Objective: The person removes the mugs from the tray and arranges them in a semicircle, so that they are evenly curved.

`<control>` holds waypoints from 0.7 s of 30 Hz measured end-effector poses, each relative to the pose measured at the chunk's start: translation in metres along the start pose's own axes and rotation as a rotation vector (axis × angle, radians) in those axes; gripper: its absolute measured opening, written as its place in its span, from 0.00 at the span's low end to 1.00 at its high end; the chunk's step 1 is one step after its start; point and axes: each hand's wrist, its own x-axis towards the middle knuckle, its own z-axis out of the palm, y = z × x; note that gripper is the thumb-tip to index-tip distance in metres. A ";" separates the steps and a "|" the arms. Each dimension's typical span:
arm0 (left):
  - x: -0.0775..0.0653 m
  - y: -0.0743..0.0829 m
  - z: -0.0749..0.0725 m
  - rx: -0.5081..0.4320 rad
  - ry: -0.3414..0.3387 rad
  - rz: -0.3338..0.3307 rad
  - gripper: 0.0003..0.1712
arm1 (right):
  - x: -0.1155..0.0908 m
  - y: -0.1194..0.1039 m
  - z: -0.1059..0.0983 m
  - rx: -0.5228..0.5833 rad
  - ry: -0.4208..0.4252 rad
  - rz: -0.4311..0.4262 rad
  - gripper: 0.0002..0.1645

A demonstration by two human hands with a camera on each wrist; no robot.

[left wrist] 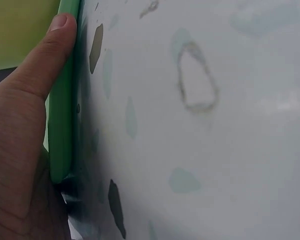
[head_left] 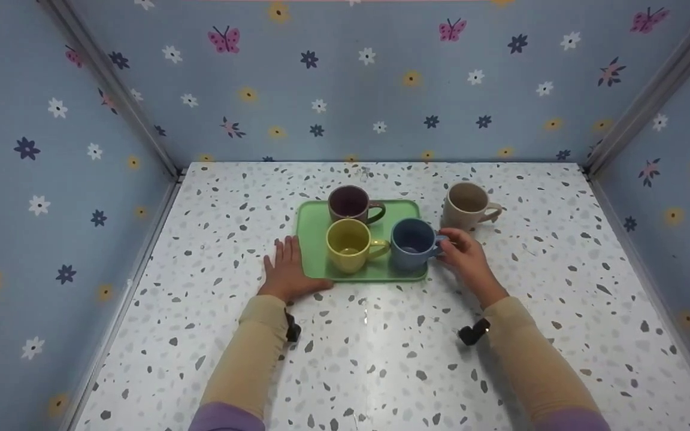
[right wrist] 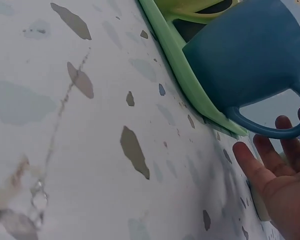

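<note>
On a light green tray [head_left: 315, 224] stand a yellow mug [head_left: 348, 246], a blue mug [head_left: 412, 239] and a dark purple mug [head_left: 348, 203]. My left hand [head_left: 288, 272] rests at the tray's front left corner, its fingers spread along the left side. In the left wrist view the thumb [left wrist: 45, 55] lies along the green rim. At the tray's right end my right hand [head_left: 468, 260] holds the blue mug's handle with its fingertips. Fingers show behind that handle in the right wrist view, where the thumb is out of sight.
A beige mug [head_left: 466, 206] stands on the speckled white table [head_left: 369, 359] beyond my right hand, off the tray. Blue panels [head_left: 345, 84] with flowers and butterflies enclose the table at the back and both sides.
</note>
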 end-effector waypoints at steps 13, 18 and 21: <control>-0.002 -0.002 -0.002 0.002 0.011 -0.003 0.86 | 0.007 0.005 0.013 -0.047 0.002 0.024 0.15; -0.003 -0.001 -0.001 -0.003 0.008 0.002 0.87 | 0.008 0.005 0.013 -0.023 -0.001 0.028 0.12; -0.002 0.000 -0.001 -0.004 0.011 0.009 0.87 | 0.007 0.005 0.011 -0.045 0.002 0.028 0.11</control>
